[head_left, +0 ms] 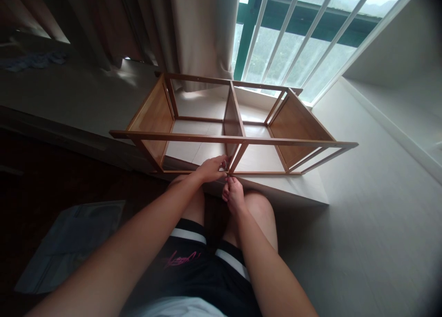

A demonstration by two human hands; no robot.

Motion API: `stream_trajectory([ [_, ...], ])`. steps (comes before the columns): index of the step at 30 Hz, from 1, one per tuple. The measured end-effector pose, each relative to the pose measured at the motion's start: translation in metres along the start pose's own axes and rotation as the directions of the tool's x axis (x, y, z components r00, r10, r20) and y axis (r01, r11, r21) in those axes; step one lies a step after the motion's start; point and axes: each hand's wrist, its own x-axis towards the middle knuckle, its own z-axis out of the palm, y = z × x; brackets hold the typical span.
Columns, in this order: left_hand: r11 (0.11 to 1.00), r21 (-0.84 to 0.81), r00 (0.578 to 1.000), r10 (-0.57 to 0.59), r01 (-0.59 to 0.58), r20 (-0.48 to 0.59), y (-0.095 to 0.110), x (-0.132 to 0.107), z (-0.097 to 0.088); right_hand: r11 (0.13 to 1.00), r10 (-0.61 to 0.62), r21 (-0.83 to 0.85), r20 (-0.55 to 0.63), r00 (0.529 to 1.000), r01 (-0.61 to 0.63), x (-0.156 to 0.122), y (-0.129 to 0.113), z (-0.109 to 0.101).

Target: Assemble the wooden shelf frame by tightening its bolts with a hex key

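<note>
A brown wooden shelf frame [179,136] lies on its side in front of me, with solid panels at both ends and a middle panel [235,112] across it. My left hand [211,169] reaches to the front lower corner of that middle panel, its fingers closed around something small and pale that I cannot make out. Just below the lower front rail [258,173], my right hand [234,193] is closed, thumb and fingers pinched together against the same joint. Whatever sits in its fingertips is too small to name.
The frame rests on a pale ledge [311,186] whose front edge is by my knees. Behind it hang a beige curtain [203,36] and a window with white bars [286,31]. A flat, clear plastic-looking package [76,243] lies on the dark floor at left.
</note>
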Motion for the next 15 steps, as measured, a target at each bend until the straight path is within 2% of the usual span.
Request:
stream_trajectory([
  [2,1.000,-0.005,1.000,0.003,-0.003,0.002,0.000,0.000,0.000,0.967,0.070,0.235,0.141,0.988,-0.102,0.000,-0.002,-0.002],
  [4,1.000,-0.006,1.000,0.006,-0.006,0.000,0.000,0.000,-0.001,0.873,0.100,0.440,0.264,0.959,-0.212,-0.002,-0.004,-0.004],
  [5,1.000,-0.005,1.000,0.008,-0.008,-0.001,0.000,0.000,-0.001,0.838,0.104,0.491,0.290,0.952,-0.240,-0.002,-0.004,-0.004],
  [8,1.000,0.005,1.000,0.010,-0.010,0.001,0.000,0.000,-0.001,0.800,0.110,0.539,0.300,0.948,-0.264,-0.006,-0.003,-0.003],
  [15,1.000,0.019,1.000,0.006,-0.005,-0.010,0.000,0.001,0.000,0.846,0.084,0.497,0.228,0.970,-0.190,-0.011,0.001,0.005],
])
